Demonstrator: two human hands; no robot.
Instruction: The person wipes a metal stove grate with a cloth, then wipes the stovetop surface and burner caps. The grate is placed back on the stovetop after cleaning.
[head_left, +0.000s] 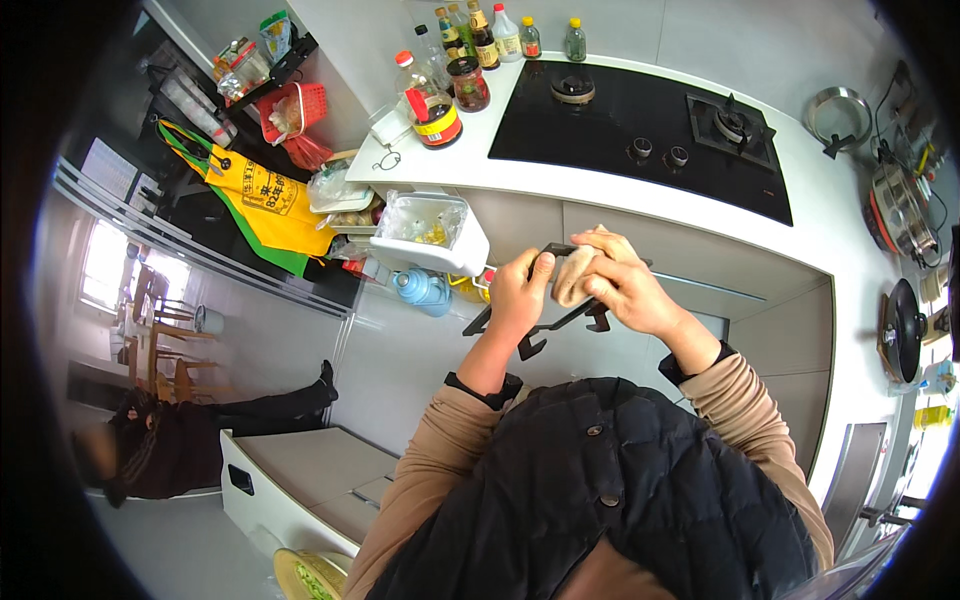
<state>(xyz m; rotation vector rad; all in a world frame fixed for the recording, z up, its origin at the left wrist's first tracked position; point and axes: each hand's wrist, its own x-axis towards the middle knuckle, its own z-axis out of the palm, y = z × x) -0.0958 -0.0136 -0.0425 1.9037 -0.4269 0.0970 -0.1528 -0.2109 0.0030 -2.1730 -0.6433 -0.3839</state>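
In front of my chest, in the head view, my left hand (519, 291) grips the frame of a black metal pan support (598, 319) from a gas hob. The support is tilted, with its prongs pointing down and towards me. My right hand (628, 283) holds a beige cloth (571, 276) pressed against the support's far part; the fingers and cloth hide some of the frame. Beyond my hands lies the black glass gas hob (600, 116). Its left burner (573, 90) stands bare, while a square pan support (769, 154) surrounds the right burner (731, 126).
Sauce bottles (484, 37) and a jar (468, 84) crowd the counter's left end. Below are an open white bin (476, 244) and a blue flask (424, 291) on the floor. A black pan (905, 330) sits on the right counter. Another person (176, 442) is at the left.
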